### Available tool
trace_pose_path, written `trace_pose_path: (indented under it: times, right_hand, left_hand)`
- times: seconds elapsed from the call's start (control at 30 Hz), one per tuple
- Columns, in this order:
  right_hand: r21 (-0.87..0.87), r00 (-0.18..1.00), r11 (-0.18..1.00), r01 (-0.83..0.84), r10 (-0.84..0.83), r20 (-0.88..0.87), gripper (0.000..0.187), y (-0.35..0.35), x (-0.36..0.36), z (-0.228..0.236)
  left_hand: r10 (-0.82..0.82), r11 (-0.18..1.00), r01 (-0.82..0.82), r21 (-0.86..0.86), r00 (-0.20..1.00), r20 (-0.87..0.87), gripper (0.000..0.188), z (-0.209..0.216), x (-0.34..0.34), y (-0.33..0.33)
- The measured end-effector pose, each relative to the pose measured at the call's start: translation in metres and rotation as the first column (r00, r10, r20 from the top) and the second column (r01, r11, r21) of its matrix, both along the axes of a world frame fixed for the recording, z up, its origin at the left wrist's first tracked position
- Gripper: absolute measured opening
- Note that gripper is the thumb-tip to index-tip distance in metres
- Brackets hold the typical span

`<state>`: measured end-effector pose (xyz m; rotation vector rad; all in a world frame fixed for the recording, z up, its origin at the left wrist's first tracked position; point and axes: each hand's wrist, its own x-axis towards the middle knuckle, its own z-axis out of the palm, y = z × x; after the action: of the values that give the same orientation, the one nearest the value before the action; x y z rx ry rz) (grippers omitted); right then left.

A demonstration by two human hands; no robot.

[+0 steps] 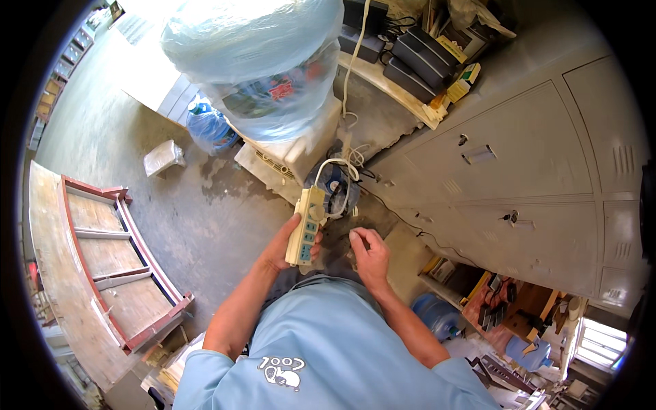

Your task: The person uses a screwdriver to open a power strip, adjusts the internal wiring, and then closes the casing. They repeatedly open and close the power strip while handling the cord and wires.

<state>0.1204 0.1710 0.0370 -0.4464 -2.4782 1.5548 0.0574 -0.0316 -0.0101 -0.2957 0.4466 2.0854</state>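
Observation:
A cream power strip (307, 227) with blue-green sockets is held lengthwise in my left hand (281, 247), the thumb along one side and fingertips showing at the other. A round pale plug (316, 212) sits near its far end. From that end a white cable (352, 166) loops away toward the floor and the water dispenser. To the right, apart from the strip, my right hand (371, 257) is closed with its fingers curled toward the thumb. Anything between those fingertips is too small or hidden to make out.
A plastic-wrapped water bottle (273, 82) stands on a dispenser ahead. Grey metal lockers (506, 164) line the right side. A red-framed wooden panel (130, 253) is at left, with a small stool (164, 158) beyond it. A dark cord (437, 239) runs along the lockers' base.

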Motion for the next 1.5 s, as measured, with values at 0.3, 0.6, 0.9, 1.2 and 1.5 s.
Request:
trace_pose_path:
  times: [0.3, 0.6, 0.9, 1.2, 1.5]
  right_hand:
    - [0.153, 0.968, 0.969, -0.195, 0.215, -0.129, 0.034, -0.012, -0.037, -0.012]
    - [0.050, 0.970, 0.976, -0.211, 0.215, -0.112, 0.033, -0.007, -0.040, -0.013]
    - [0.005, 0.973, 0.975, -0.224, 0.224, -0.050, 0.034, -0.008, -0.033, -0.020]
    - [-0.036, 0.973, 0.977, -0.209, 0.212, 0.089, 0.034, 0.003, -0.016, -0.038]
    - [-0.318, 0.927, 0.947, 0.046, 0.078, 0.366, 0.037, 0.016, 0.039, -0.047]
  left_hand:
    - [-0.065, 0.991, 0.063, -0.122, 0.998, -0.009, 0.058, 0.002, 0.000, 0.014]
    - [-0.073, 0.992, 0.080, -0.093, 0.995, 0.075, 0.056, 0.005, 0.001, 0.018]
    - [-0.092, 0.985, 0.102, -0.136, 0.993, 0.071, 0.055, 0.005, 0.005, 0.019]
    - [-0.272, 0.786, 0.203, -0.584, 0.962, -0.032, 0.044, 0.018, -0.004, 0.028]
    - [-0.431, 0.559, -0.038, -0.828, 0.840, -0.330, 0.053, -0.010, 0.008, 0.067]
